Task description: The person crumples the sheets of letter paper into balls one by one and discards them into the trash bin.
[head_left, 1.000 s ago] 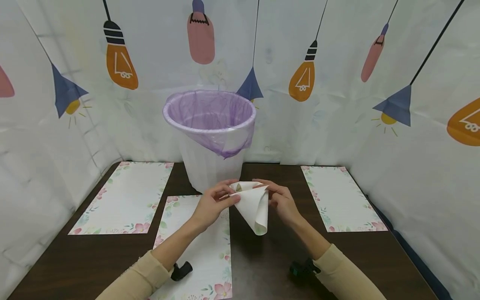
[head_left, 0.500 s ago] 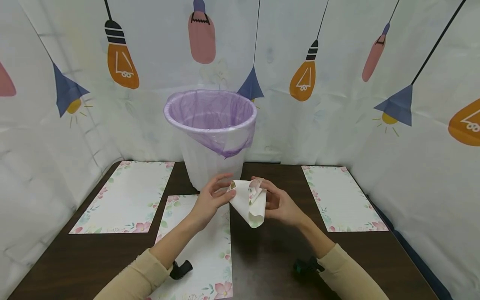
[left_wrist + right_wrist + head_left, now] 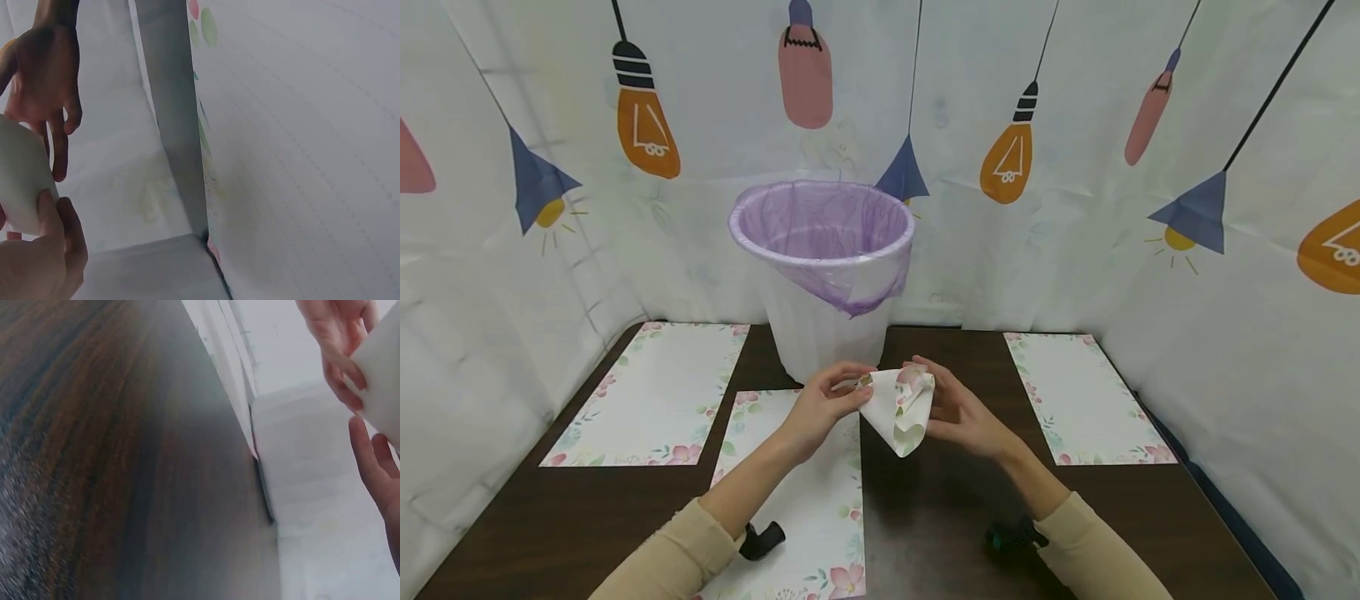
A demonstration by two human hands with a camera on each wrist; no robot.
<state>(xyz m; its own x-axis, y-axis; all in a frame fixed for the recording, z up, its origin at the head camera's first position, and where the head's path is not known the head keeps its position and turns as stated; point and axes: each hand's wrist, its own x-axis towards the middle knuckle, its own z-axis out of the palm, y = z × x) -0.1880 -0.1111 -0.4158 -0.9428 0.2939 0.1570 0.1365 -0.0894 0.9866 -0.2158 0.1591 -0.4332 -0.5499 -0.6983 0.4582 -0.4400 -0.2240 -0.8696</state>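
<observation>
Folded sheet of paper: one, held above the table just in front of the bin, probably raised so both hands can work its folds. Left hand: fingers pinch its left corner. Right hand: fingers curl round its right side. Flat floral sheets: three, one each at left, centre and right. Bin: one, lined with a purple bag.
</observation>
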